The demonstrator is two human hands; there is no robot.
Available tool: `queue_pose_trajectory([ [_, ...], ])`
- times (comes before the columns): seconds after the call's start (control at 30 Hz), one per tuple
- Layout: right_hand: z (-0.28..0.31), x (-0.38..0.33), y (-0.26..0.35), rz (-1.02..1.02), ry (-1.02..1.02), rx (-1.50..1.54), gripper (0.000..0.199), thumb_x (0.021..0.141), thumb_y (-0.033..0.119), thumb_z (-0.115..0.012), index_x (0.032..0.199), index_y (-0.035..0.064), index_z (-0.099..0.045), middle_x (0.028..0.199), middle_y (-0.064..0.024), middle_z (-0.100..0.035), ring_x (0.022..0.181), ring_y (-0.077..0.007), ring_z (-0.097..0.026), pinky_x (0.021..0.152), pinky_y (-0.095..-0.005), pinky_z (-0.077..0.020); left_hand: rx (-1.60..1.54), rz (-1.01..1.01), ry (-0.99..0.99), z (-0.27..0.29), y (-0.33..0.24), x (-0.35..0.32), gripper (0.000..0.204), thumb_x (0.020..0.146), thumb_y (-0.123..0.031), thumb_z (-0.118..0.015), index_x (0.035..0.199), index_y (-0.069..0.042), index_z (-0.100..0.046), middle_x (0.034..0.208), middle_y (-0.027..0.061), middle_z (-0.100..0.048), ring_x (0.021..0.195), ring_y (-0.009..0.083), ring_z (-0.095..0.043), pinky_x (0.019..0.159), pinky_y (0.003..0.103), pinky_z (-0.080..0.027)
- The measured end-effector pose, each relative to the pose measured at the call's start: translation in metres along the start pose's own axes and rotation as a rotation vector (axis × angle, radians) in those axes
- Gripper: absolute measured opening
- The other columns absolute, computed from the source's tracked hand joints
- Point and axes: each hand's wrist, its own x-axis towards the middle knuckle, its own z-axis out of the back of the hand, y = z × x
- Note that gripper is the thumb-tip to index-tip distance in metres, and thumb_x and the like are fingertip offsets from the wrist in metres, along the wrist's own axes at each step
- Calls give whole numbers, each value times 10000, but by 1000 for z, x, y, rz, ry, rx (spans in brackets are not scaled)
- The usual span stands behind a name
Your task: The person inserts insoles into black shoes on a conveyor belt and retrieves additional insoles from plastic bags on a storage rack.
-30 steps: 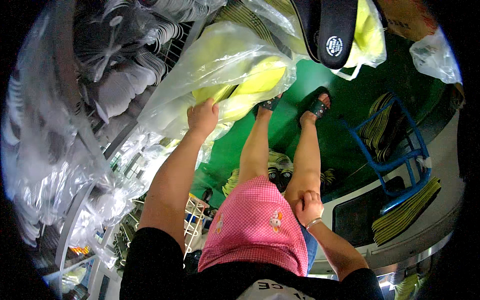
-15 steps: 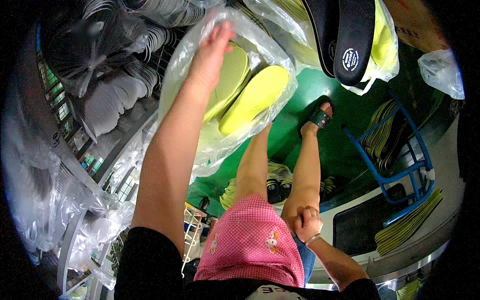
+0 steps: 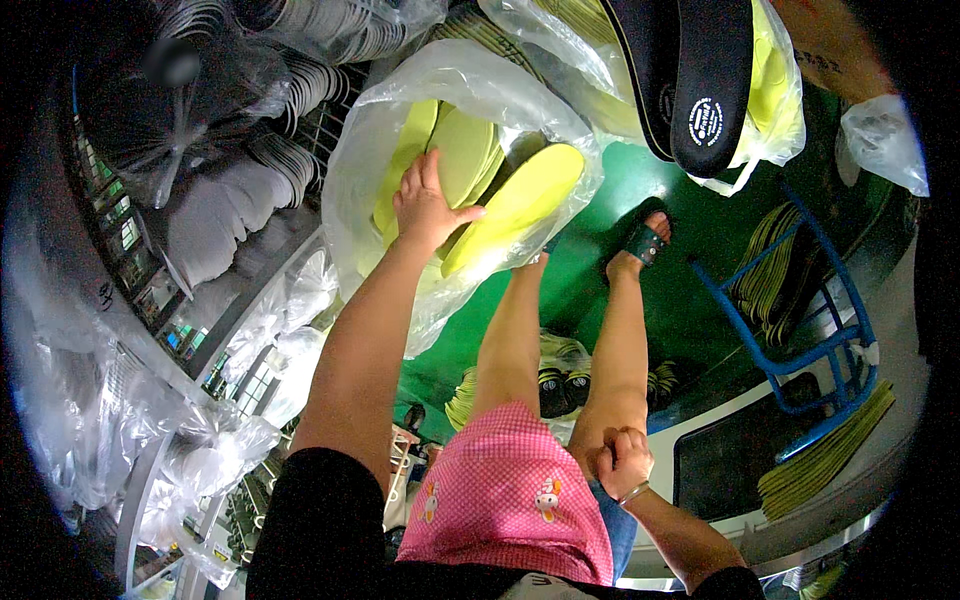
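Observation:
Bright yellow-green insoles [image 3: 463, 165] stand in a clear plastic bag [image 3: 358, 150] ahead of me. One insole [image 3: 535, 205] leans apart from the others on the right. My left hand [image 3: 428, 207] is in the bag's mouth, thumb and fingers spread, lying over the near face of the insoles with nothing gripped. My right hand [image 3: 626, 462] rests on my right knee, fingers curled into a loose fist, nothing visible in it.
Black insoles [image 3: 710, 100] lie on another bag at the upper right. Grey insoles [image 3: 225, 200] fill a rack at left, beside crumpled plastic bags [image 3: 210, 430]. A blue metal frame [image 3: 850, 335] stands right, near stacked yellow-black insoles [image 3: 825, 455]. The floor [image 3: 630, 175] is green.
My left hand has come down and nearer from the bag's far rim onto the insoles. The bag's mouth now sits wider around them. My right hand stays on the knee.

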Motion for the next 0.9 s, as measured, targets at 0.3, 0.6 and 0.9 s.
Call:
queue_pose_trajectory([
  [0.3,-8,-5,-5,39,-54,12,198,628,186,-532,805,97,-551,742,-77,-517,772,-294,-504,625,-401,-442,-24,-83,-18,-2,19,12,780,636,-322,-672,1262,-70,-280,1235,162,-371,1108,321,-389,906,371,-360],
  [0.6,-11,-7,-10,69,-39,-8,229,628,174,-534,844,97,-534,786,-81,-510,780,-293,-500,624,-403,-434,-333,40,5,32,24,5,601,621,-239,-634,1152,-38,-439,1033,198,-530,952,328,-514,827,380,-402],
  [0.9,-10,-7,-8,45,-18,4,204,638,171,-528,826,93,-542,751,-99,-514,736,-302,-506,599,-414,-436,-591,34,193,108,5,-37,532,647,-95,-572,1151,-18,-420,1027,118,-535,942,220,-512,829,284,-395],
])
